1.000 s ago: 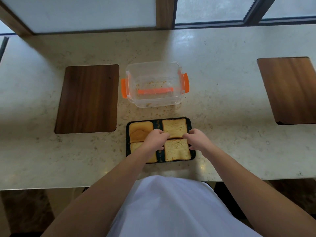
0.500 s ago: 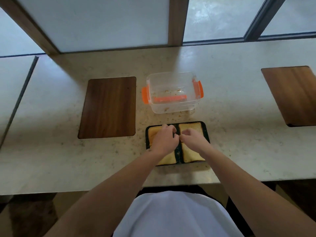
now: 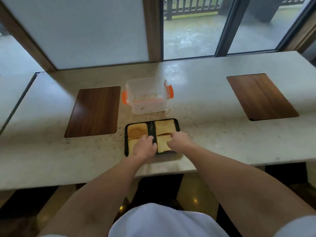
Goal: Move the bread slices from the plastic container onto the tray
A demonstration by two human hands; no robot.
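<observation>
On the black tray (image 3: pixel 126 142), four bread slices (image 3: pixel 164 127) sit, plastic container (image 3: pixel 147 96) looks emptied; left hand (image 3: pixel 145 147) and right hand (image 3: pixel 177 141) nudge slices, grip states unclear; next, withdraw.

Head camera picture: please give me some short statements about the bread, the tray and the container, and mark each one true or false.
1. The clear plastic container with orange clips holds bread slices. False: only crumbs show inside.
2. Four tan bread slices lie on the black rectangular tray. True.
3. The left hand rests over the tray's near-left slice. True.
4. The tray sits on the dark wooden board. False: it sits on the pale stone counter.
</observation>
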